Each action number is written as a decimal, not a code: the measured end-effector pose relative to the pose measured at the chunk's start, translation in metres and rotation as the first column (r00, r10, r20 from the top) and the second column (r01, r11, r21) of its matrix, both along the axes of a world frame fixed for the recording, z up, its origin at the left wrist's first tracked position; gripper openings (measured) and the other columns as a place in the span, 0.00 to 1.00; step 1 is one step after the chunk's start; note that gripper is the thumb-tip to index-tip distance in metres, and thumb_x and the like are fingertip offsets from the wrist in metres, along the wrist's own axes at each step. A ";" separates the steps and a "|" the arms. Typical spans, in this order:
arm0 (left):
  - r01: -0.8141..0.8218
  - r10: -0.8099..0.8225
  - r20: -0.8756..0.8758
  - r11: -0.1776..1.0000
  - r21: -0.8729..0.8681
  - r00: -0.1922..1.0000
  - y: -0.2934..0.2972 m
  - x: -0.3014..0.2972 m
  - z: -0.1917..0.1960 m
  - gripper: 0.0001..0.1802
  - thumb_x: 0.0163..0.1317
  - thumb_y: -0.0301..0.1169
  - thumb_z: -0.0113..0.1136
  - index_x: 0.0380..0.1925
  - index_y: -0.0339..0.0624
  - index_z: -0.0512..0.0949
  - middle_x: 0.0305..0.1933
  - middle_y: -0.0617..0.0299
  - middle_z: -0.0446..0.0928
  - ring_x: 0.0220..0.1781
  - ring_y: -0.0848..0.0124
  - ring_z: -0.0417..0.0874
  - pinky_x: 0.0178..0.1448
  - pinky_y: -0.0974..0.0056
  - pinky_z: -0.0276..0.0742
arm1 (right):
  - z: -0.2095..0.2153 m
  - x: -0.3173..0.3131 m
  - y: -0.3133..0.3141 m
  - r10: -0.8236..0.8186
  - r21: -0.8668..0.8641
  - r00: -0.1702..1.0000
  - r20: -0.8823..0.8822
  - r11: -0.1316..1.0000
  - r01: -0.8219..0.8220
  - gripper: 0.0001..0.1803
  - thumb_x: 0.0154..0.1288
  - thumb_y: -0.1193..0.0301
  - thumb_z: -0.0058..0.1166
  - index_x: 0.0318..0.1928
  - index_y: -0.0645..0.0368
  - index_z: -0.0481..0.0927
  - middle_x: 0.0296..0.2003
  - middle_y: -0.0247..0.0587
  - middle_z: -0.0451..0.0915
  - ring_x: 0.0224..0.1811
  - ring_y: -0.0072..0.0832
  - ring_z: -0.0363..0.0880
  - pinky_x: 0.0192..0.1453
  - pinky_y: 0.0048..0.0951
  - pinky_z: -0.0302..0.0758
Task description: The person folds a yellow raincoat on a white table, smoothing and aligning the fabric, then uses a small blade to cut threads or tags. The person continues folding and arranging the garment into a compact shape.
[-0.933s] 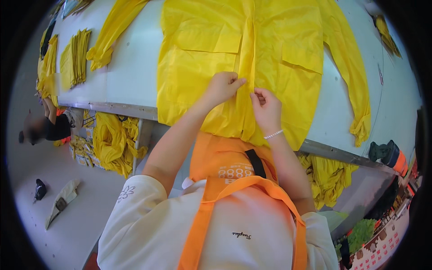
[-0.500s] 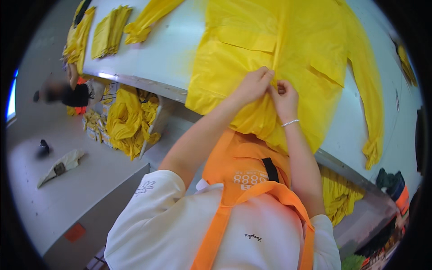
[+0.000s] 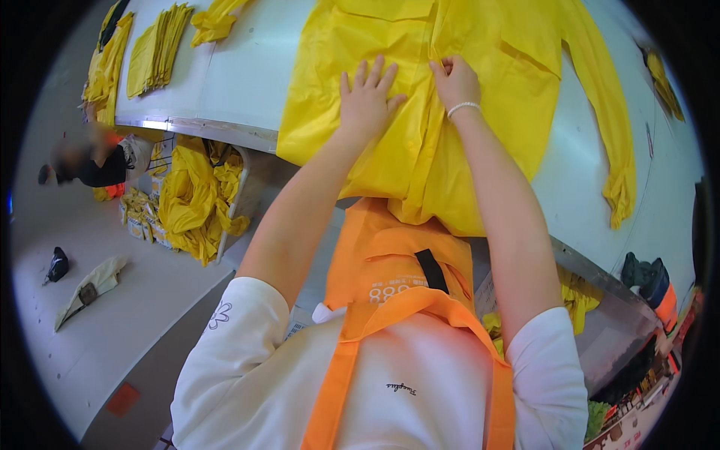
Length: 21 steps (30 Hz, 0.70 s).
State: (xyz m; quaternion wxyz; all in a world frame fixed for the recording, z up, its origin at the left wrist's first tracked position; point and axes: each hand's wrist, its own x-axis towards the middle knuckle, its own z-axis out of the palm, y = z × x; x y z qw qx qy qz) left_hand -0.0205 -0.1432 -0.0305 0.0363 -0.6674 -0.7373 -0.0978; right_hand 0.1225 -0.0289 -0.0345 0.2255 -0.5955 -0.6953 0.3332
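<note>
"Where was the yellow jacket [image 3: 405, 139]?"

"It lay spread on the pale table [image 3: 259, 79], its hem hanging past the near edge toward the orange apron [image 3: 397, 259]. One sleeve [image 3: 611, 142] stretched out on the right."

"What about the left hand [image 3: 367, 101]?"

"It rested flat on the jacket's left front, palm down, fingers spread, gripping nothing."

"And the right hand [image 3: 455, 84]?"

"Thumb and finger pinched the edge of the front opening. A white bracelet [image 3: 463, 109] circled that wrist."

"Other clothes around?"

"A folded yellow stack [image 3: 157, 52] lay farther off on the left, and a loose yellow heap [image 3: 187, 199] sat below the table's left side. The dark and orange bundle [image 3: 651, 285] at right was perhaps clothing too; it looked blurry."
</note>
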 end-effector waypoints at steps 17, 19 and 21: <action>0.339 0.169 0.700 0.781 -0.525 0.694 -0.048 0.004 0.027 0.22 0.52 0.46 0.64 0.16 0.36 0.75 0.17 0.56 0.74 0.21 0.66 0.76 0.26 0.63 0.70 | 0.058 0.029 -0.203 -0.362 -0.318 0.873 -0.328 0.912 0.258 0.10 0.53 0.78 0.58 0.37 0.67 0.79 0.30 0.46 0.82 0.32 0.29 0.82 0.38 0.26 0.77; 0.413 0.232 0.795 0.754 -0.511 0.561 -0.052 0.000 0.026 0.21 0.53 0.43 0.64 0.16 0.35 0.75 0.15 0.58 0.73 0.18 0.70 0.74 0.25 0.64 0.69 | 0.052 0.020 -0.211 -0.404 -0.327 0.823 -0.399 0.901 0.283 0.09 0.54 0.81 0.57 0.38 0.68 0.79 0.30 0.46 0.83 0.32 0.27 0.83 0.37 0.24 0.77; 0.469 0.287 0.837 0.722 -0.509 0.466 -0.053 -0.001 0.038 0.20 0.56 0.40 0.63 0.16 0.35 0.75 0.14 0.62 0.70 0.16 0.75 0.71 0.23 0.67 0.67 | 0.046 0.014 -0.214 -0.404 -0.283 0.844 -0.352 0.906 0.316 0.09 0.55 0.79 0.58 0.38 0.70 0.79 0.30 0.44 0.83 0.32 0.24 0.82 0.38 0.22 0.77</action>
